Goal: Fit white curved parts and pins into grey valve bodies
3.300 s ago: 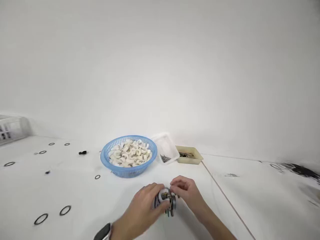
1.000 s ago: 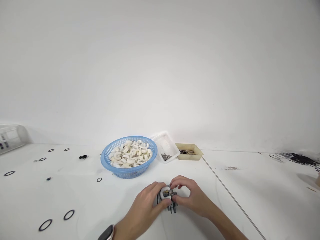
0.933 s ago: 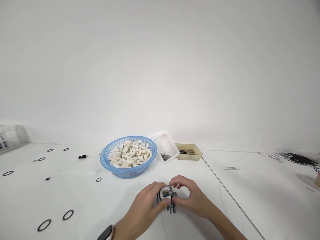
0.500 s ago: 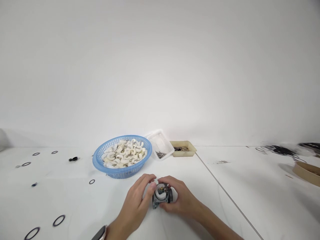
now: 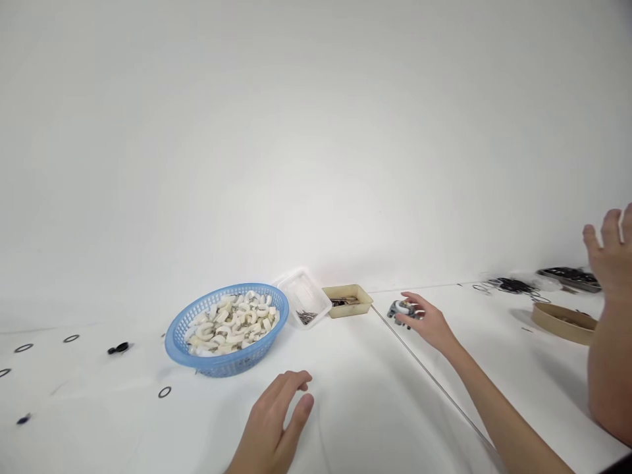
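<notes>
Far out over the table, to the right of the tan tray, my right hand (image 5: pixel 428 324) has its fingers around a small grey metal carburetor (image 5: pixel 401 312) with a white float on its upper side. Its underside and whether it touches the table are hard to make out. My left hand (image 5: pixel 276 418) is at the front middle, fingers bent and thumb apart, with nothing between them. Ahead of it and to the left, a blue basket (image 5: pixel 222 367) holds many white curved floats (image 5: pixel 234 326).
A white tray (image 5: pixel 301 289) with small pins leans beside a tan tray (image 5: pixel 364 299) of metal parts. Black rings (image 5: pixel 164 392) lie at left, dark rings (image 5: pixel 513 286) at far right near a round tan container (image 5: pixel 553 319). Another person's hand (image 5: pixel 612 253) and arm reach in at right.
My right hand has carried the carburetor away from my left hand, outward and to the right. The view has turned rightward. Another person's arm has come in at right.
</notes>
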A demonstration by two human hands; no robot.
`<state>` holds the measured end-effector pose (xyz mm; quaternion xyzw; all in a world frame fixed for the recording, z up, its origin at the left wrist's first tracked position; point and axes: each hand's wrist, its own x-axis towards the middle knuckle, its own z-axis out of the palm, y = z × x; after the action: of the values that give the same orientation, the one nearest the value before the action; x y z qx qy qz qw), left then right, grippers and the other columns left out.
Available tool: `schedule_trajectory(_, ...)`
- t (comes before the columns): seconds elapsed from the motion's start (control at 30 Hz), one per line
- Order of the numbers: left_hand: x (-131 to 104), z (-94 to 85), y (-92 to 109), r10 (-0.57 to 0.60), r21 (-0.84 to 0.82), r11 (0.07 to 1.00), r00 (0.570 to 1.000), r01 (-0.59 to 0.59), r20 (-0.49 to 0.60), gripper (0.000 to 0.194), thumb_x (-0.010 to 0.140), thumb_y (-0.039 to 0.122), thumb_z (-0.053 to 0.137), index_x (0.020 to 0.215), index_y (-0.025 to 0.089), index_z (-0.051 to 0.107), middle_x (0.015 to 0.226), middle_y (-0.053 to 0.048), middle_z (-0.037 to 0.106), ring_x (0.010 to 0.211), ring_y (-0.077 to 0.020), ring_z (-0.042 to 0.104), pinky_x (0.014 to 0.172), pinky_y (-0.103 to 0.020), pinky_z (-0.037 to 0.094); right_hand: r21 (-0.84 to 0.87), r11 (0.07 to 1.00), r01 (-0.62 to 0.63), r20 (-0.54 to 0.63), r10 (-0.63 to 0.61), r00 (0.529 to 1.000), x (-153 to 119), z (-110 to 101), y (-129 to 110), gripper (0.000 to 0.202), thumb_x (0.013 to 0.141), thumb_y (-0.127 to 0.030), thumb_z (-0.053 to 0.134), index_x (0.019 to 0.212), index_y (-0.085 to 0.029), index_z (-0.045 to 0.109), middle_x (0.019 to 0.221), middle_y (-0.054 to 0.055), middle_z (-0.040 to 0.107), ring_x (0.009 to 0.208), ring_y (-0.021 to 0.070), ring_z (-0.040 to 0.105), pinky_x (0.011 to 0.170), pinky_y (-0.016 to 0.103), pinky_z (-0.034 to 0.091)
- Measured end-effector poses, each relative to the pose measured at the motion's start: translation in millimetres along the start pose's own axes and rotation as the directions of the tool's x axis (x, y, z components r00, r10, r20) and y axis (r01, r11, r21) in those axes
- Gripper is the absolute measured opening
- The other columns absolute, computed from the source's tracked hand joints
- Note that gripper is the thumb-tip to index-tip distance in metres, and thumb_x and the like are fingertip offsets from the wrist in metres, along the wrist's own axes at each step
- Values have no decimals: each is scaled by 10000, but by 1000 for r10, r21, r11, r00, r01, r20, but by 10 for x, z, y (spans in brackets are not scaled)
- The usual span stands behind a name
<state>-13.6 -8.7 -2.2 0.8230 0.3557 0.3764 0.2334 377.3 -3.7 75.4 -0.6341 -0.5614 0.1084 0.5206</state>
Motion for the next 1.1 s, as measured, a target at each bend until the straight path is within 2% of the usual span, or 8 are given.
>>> schedule_trajectory(0.17,3,7,-24,32,33,999,999,-32,12,379,1066,529,374,1204,281,626,1085,-50,682,1001,-211,654,874,-289,535,33,989,147,-242,-135,961,277,-1669,-232,575,791,-654,729,1262,-330,664,1365,75,638,1216,316,591,741,412,466)
schedule_trajectory(0.23,-1,-3,-9,29,43,999,999,-30,20,378,1066,530,372,1205,286,625,1085,-46,682,1000,-208,655,875,-286,535,172,875,453,-481,-327,814,425,-2246,-136,657,732,-851,593,1235,-436,672,1503,-32,550,1405,406,417,738,423,455)
schedule_trajectory(0.3,-4,-8,8,32,50,998,999,-33,23,365,1066,526,376,1209,295,619,1089,-37,681,1003,-203,655,883,-281,532,209,849,486,-528,-321,787,545,-2580,46,718,772,-903,444,1364,-513,562,1640,-145,319,1520,421,171,778,459,443)
schedule_trajectory(0.4,-3,-3,4,42,56,997,999,-43,16,335,1068,510,388,1212,304,609,1093,-27,679,1000,-196,655,876,-271,529,175,905,387,-488,-262,833,619,-2695,280,728,830,-725,593,1493,-579,328,1671,-189,101,1529,441,51,799,487,430)
schedule_trajectory(0.57,-14,12,-45,34,64,997,999,-33,-24,329,1068,502,395,1211,294,607,1096,-38,677,993,-204,651,857,-268,534,-65,975,212,-557,-212,803,627,-2684,382,976,725,-396,836,1525,-548,299,1688,-125,169,1474,551,162,806,527,452)
schedule_trajectory(0.7,-25,12,-18,31,66,997,999,-29,-39,339,1070,508,392,1218,293,609,1088,-39,676,992,-207,651,850,-278,538,-275,940,202,-448,-311,838,662,-2762,477,829,720,-525,808,1481,-384,510,1530,-6,512,1471,518,217,900,554,470)
schedule_trajectory(0.83,-26,16,17,36,74,997,998,-32,-53,332,1072,508,395,1212,297,610,1076,-33,678,987,-206,653,853,-288,541,-425,895,136,-370,-309,876,707,-2788,602,829,751,-593,745,1466,-216,563,1396,73,623,1443,500,282,969,566,472)
schedule_trajectory(1.1,-10,4,-20,89,119,989,996,-87,-12,280,1086,474,385,1230,320,570,1071,-3,674,969,-182,659,844,-277,545,-445,871,-210,-298,77,951,765,-2907,856,598,615,-627,838,1117,-306,784,1323,178,684,1263,541,505,756,564,426)
